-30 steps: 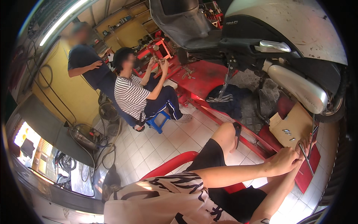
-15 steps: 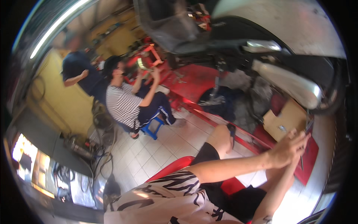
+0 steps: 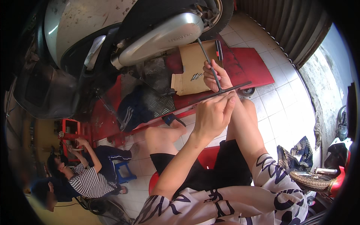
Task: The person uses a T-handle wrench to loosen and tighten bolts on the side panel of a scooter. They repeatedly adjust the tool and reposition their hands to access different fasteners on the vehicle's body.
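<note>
A dark T-handle wrench (image 3: 205,52) reaches from the underside of the scooter's silver side cover (image 3: 157,37) toward me. My right hand (image 3: 217,75) grips its shaft just above the crossbar. My left hand (image 3: 213,116) is closed at the crossbar, its back toward me and its fingertips partly hidden. Beneath the cover, a cardboard sheet (image 3: 180,84) lies on the red lift platform (image 3: 255,67), with several small metal pieces (image 3: 196,76) and a black-and-red tool (image 3: 219,52) on it.
A co-worker (image 3: 90,180) in a striped shirt sits at lower left on a blue stool (image 3: 123,172), another person (image 3: 48,193) behind. I sit on a red chair (image 3: 208,159). A wheel (image 3: 303,180) stands at lower right, beside a corrugated shutter's opening (image 3: 270,18).
My view has swung right, moving the scooter up and left and the co-workers down. Both my hands have shifted along the wrench, the right on the shaft, the left at the crossbar.
</note>
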Motion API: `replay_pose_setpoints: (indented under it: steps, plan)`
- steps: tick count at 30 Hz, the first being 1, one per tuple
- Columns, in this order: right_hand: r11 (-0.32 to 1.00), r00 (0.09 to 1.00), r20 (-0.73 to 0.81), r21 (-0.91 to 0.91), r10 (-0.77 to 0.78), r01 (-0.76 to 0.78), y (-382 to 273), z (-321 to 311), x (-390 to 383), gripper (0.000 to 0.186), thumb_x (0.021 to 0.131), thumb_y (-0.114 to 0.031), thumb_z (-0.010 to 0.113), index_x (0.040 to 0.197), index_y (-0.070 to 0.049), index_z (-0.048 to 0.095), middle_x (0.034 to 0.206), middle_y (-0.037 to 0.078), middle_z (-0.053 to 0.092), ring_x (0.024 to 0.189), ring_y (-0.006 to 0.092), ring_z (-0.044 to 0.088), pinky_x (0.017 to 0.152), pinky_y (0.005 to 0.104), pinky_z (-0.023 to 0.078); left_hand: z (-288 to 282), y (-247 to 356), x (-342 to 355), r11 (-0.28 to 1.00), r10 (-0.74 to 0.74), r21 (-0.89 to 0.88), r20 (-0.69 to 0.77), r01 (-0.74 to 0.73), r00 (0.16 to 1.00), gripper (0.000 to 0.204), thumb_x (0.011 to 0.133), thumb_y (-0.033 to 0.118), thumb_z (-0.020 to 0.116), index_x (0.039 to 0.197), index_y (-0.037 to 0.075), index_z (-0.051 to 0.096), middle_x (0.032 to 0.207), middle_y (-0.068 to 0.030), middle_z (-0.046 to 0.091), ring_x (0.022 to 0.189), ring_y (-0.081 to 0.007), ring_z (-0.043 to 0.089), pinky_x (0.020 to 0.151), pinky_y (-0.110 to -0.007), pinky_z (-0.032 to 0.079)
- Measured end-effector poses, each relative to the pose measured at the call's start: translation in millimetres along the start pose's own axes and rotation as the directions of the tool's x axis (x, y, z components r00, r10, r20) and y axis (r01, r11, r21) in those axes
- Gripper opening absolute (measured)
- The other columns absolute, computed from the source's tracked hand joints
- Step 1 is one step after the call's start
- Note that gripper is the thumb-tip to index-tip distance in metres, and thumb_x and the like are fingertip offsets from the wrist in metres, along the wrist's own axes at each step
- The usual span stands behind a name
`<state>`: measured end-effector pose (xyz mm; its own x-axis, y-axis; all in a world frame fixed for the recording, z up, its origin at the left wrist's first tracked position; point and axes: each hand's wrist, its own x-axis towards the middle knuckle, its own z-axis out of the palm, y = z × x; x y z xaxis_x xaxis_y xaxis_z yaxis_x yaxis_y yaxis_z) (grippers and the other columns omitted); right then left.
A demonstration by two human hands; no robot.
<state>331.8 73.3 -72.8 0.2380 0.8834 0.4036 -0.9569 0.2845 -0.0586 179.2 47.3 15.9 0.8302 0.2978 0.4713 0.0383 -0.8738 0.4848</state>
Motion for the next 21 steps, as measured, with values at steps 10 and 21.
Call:
replay_pose_setpoints:
  steps: [10,21]
  plan:
    - [0.997,1.000,0.013,0.074,-0.028,0.027,1,-10,8,0.029,0.098,-0.027,0.055,0.096,0.002,0.054,0.064,-0.004,0.042,0.048,-0.0005,0.035,0.039,0.0141,0.031,-23,6,-20,0.943,-0.061,0.314,-0.166,0.111,0.984,0.053,0.085,0.012,0.062,0.136,0.002,0.050,0.056,-0.0056,0.059,0.047,-0.0188,0.060,0.049,-0.031,0.048]
    - [0.982,0.999,0.015,0.185,-0.029,0.026,3,-6,15,0.025,0.097,-0.024,0.057,0.098,0.001,0.054,0.064,-0.003,0.043,0.048,0.0007,0.036,0.039,0.0144,0.032,14,26,-15,0.983,-0.174,-0.014,0.264,0.184,0.949,0.060,0.087,0.013,0.062,0.139,-0.006,0.039,0.056,-0.0104,0.058,0.050,-0.0255,0.062,0.052,-0.036,0.048]
